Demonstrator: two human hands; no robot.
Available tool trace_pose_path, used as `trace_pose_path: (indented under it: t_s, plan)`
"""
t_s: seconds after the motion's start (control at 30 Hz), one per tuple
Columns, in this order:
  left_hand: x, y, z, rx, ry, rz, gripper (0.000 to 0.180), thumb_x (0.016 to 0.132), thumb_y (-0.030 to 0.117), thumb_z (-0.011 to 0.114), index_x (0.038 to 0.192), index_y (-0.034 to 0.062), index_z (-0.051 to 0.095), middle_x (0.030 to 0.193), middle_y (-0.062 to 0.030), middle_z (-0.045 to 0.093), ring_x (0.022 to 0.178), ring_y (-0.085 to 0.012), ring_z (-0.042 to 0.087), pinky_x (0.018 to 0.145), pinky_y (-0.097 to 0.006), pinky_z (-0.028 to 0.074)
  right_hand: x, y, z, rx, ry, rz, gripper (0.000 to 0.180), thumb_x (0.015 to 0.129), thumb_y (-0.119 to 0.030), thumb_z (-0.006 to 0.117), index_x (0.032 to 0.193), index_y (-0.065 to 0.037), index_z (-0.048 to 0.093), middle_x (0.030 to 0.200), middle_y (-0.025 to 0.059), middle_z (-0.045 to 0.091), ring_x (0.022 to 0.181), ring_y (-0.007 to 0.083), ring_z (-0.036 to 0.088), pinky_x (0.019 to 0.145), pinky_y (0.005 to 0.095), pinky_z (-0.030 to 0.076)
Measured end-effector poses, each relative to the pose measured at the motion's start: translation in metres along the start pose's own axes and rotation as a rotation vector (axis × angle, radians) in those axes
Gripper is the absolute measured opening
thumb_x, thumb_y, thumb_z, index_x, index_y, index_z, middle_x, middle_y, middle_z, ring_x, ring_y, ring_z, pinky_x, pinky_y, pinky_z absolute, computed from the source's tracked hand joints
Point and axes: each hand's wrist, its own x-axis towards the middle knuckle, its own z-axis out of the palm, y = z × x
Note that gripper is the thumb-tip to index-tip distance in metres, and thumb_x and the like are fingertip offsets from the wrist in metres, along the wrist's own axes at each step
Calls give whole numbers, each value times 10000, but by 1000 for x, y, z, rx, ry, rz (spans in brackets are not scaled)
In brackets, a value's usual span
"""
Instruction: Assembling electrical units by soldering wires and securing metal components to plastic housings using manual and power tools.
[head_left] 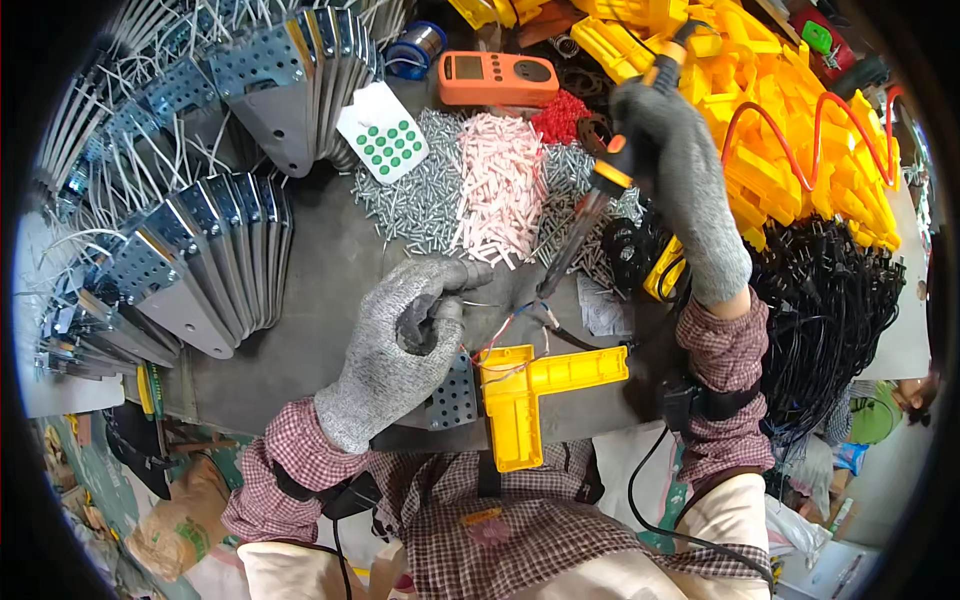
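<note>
Both hands wear grey knit gloves. My right hand point(660, 140) is wrapped round a black-and-orange power screwdriver point(612, 180), its tip slanting down to the wires near the middle of the bench. My left hand point(400, 335) is curled, fingertips together, and a thin pale wire point(482, 304) comes out beside its thumb. Just to its right, at the bench's front edge, lies an open yellow plastic housing point(515, 405). Red, white and blue wires point(510, 330) rise from it toward a black cable point(575, 340). A perforated metal plate point(455, 395) sits partly behind the housing.
Stacked metal plates with white wires point(190, 270) fill the left. Behind lie screws point(415, 170), pink sleeves point(500, 180), a card with green dots point(382, 132), an orange meter point(497, 80) and a solder spool point(415, 48). Yellow housings point(770, 110) and black cables point(820, 300) crowd the right.
</note>
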Motion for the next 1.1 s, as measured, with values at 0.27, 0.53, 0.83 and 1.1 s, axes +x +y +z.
trace_pose_path:
  t_s: [0.27, 0.53, 0.83, 1.1]
  plan:
    - [4, -1, 1, 155, -13, 59, 275, 895, -56, 590, 1144, 1, 690, 1062, -136, 704, 984, -250, 682, 893, -349, 535, 8, 19, 32, -40, -66, -228, 356, 875, 1, 635, 1226, -14, 580, 1058, 207, 648, 957, 365, 664, 790, 419, 543]
    - [4, -7, 1, 254, -23, 84, 297, 876, -62, 586, 1142, 14, 697, 1060, -137, 701, 990, -285, 679, 899, -365, 528, 11, 19, 37, -245, -26, -349, 393, 810, 32, 686, 1189, -28, 600, 1046, 190, 653, 977, 389, 652, 827, 440, 535]
    - [3, -7, 0, 319, -42, 90, 321, 861, -75, 592, 1154, 17, 684, 1072, -137, 701, 992, -286, 679, 896, -369, 526, 7, 33, 39, -156, -9, -399, 400, 858, -3, 663, 1245, -37, 569, 1133, 199, 628, 982, 386, 649, 849, 427, 543]
    - [5, -6, 3, 344, -36, 94, 356, 829, -86, 610, 1165, 12, 677, 1083, -147, 706, 1011, -309, 673, 905, -381, 525, 2, 31, 38, -195, -66, -264, 435, 857, -3, 678, 1273, -48, 558, 1145, 197, 629, 1003, 375, 654, 862, 425, 545]
